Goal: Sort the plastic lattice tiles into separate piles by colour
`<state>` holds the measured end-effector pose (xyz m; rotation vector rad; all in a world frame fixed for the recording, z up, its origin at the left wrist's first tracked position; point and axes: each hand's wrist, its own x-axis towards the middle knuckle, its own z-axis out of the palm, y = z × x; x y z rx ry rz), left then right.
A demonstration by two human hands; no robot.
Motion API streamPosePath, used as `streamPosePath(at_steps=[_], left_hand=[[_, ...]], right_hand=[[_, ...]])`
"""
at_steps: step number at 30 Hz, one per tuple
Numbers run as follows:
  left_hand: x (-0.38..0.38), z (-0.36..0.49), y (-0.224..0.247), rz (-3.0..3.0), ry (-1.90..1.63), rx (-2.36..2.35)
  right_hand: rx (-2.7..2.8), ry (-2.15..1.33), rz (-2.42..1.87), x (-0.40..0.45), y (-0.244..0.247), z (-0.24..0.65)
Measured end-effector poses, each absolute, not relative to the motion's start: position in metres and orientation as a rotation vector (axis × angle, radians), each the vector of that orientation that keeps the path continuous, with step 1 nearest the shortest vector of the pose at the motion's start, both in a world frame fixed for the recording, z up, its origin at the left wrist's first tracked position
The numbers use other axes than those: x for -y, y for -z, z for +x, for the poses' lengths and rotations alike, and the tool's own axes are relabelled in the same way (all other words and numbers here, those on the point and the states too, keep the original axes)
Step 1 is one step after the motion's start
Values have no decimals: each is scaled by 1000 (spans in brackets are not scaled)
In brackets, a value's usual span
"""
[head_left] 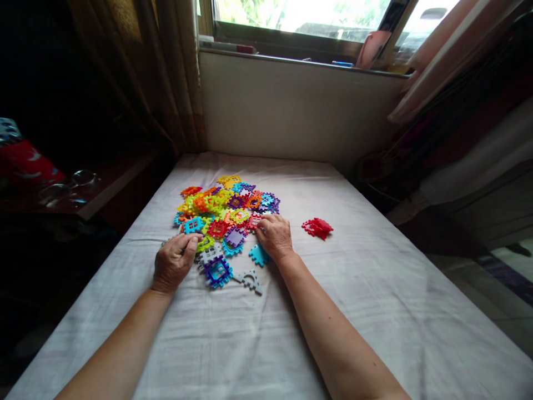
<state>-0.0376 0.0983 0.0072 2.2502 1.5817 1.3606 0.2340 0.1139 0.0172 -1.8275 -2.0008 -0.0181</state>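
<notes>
A heap of colourful plastic interlocking tiles [235,238] with notched edges lies on the cloth-covered surface between my hands. At the left edge of the heap is my left hand [175,264], fingers curled together near a blue window tile [193,225]; whatever they may hold is hidden. My right hand [275,238] reaches in from the other side, its fingers closed on the edge of a red tile [253,222]. Under its wrist side sits a light-blue tile [260,255]. Apart from the heap, to the right, is a small group of red tiles [318,228].
A grey piece [250,281] and a dark-blue window tile [218,271] lie on the near side of the heap. The pale cloth [375,311] has creases. A wall [291,105] and window stand behind it. Glasses [83,178] rest on a dark side table at left.
</notes>
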Motion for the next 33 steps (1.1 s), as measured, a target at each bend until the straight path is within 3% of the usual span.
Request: streamPosePath(at_steps=[23,28,33], left_hand=[[-99,-37,-7,2320,-1374,-1561],[-98,-36,-8,2306,-1345,-1594],[-100,-36,-7,2317,-1351,-1578]], right_hand=[[1090,246,-2131,-104,-14,366],[1254,236,-2032,-108,-22,345],[1817,42,-1814,-110,-28,276]])
